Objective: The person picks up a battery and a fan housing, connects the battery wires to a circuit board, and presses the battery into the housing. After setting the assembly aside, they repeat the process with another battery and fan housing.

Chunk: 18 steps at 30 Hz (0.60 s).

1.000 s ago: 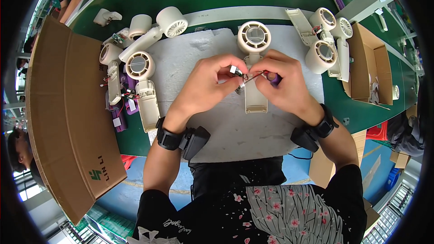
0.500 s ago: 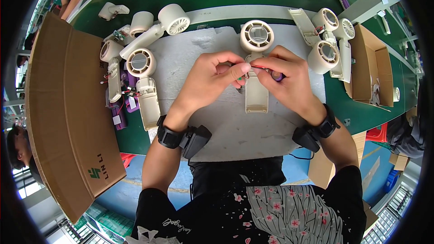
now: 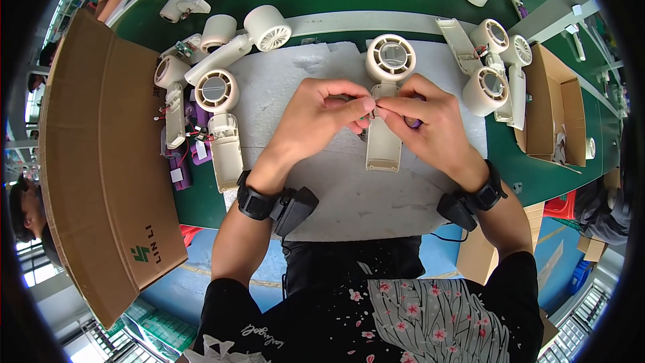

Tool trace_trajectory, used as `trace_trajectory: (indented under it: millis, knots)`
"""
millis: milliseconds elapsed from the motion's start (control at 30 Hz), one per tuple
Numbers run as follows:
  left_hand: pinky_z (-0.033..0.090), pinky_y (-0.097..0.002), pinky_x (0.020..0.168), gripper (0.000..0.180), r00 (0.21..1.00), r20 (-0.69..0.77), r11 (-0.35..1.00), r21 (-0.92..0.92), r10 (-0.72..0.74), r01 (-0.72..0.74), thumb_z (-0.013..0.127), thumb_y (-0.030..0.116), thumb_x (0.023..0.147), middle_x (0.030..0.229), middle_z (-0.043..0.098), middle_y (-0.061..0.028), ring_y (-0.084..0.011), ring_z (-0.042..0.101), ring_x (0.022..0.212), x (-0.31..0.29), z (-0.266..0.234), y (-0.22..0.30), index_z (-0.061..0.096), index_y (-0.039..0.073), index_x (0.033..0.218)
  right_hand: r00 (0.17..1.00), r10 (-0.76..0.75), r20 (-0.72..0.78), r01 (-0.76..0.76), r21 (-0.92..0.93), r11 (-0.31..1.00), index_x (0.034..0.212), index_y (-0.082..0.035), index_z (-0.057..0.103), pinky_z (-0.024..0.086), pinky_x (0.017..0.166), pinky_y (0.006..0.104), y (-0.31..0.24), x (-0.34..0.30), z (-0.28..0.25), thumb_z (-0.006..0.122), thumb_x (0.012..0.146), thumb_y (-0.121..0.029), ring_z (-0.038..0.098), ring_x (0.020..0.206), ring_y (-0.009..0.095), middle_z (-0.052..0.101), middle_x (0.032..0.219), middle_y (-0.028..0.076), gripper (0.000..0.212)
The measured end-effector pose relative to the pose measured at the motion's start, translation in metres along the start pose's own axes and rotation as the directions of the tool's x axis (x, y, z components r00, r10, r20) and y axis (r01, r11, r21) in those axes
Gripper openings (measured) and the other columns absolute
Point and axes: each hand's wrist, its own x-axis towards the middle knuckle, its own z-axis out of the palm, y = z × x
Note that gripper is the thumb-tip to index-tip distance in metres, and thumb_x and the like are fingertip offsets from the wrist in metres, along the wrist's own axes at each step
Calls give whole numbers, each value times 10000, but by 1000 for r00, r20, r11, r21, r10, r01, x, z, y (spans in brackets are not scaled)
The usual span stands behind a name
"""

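Note:
A cream handheld fan (image 3: 391,58) lies on the grey foam mat, its round head away from me and its opened handle shell (image 3: 383,154) towards me. Over the top of that handle, my left hand (image 3: 316,121) and my right hand (image 3: 433,124) meet fingertip to fingertip. Both are closed in a pinch on thin wires, mostly covered by the fingers. Behind my right fingers shows a bit of a purple cylinder (image 3: 413,122), seemingly a battery. Some small parts under my left fingers are largely hidden.
Several fan bodies and open shells lie left (image 3: 216,91) and right (image 3: 485,91) of the foam mat (image 3: 322,208), with purple batteries (image 3: 178,171) at left. A tall cardboard box (image 3: 111,161) stands left, a smaller carton (image 3: 571,114) right. A metal rail (image 3: 363,21) crosses behind.
The red wire seen at my right fingertips is now nearly hidden, and my fingertips are closer together. The whole view has shifted slightly; the fan stays in place on the mat.

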Motion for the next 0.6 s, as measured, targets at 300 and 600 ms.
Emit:
trace_trajectory:
  millis: [300, 600]
  knots:
    - [550, -271, 668, 171, 1000, -4, 999, -25, 30, -30, 670, 100, 904, 820, 693, -85, -133, 661, 735, -1, -1, 2, 687, -48, 989, 996, 86, 38, -88, 45, 995, 912, -51, 738, 371, 488, 274, -2, 3, -1, 737, 796, -43, 494, 574, 132, 528, 738, 43, 117]
    - [542, -259, 686, 169, 999, 24, 999, 39, 22, -23, 679, 61, 886, 833, 690, -71, -120, 650, 750, -2, -2, 2, 685, -38, 1023, 995, 90, 41, -95, 142, 985, 923, -42, 735, 368, 507, 283, 4, 1, 2, 720, 805, -28, 491, 590, 138, 527, 736, 46, 120]
